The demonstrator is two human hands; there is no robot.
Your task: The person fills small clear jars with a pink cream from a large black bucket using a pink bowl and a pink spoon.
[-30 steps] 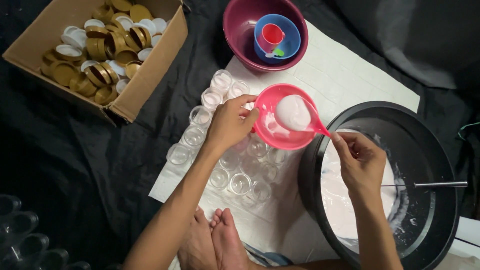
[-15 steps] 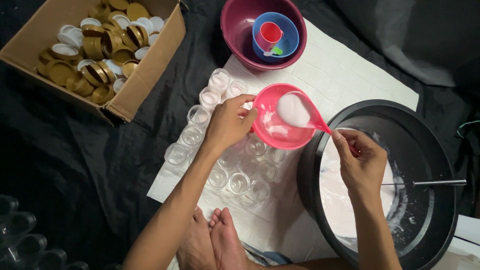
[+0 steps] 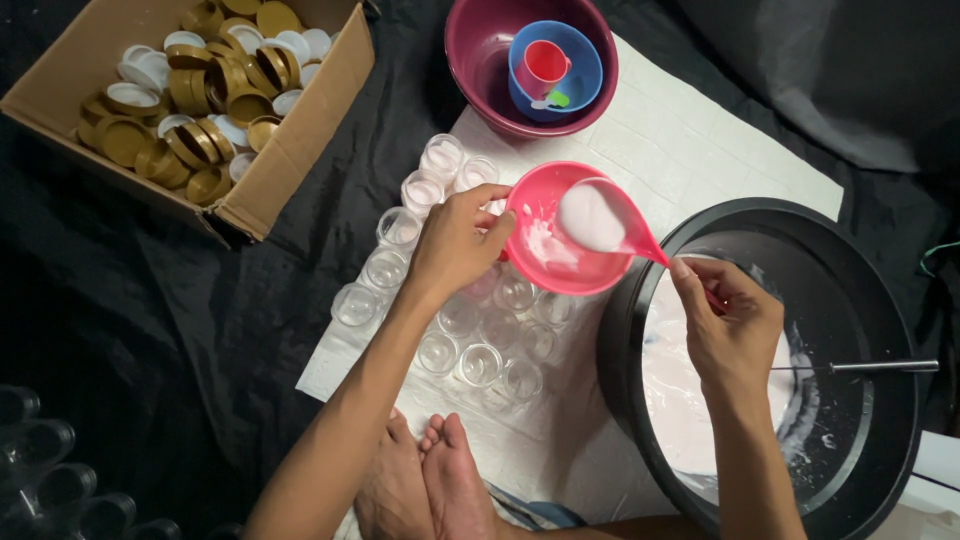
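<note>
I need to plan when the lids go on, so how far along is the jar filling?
Done: three small jars at the far end hold pale cream. In hand: the left hand steadies a pink funnel over the jars, and the right hand tips a pink ladle of cream into it. Left: most clear jars look empty, and the gold lids sit boxed.

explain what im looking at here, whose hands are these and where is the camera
The camera sits on a person's head and looks down, so both bare hands and the feet are that person's own. The left hand grips the rim of a pink bowl. The right hand holds a pink scoop full of white cream over that bowl. Small clear jars stand on a white sheet below, a few already filled. A black tub of cream sits at the right, a cardboard box of gold lids at upper left.
</note>
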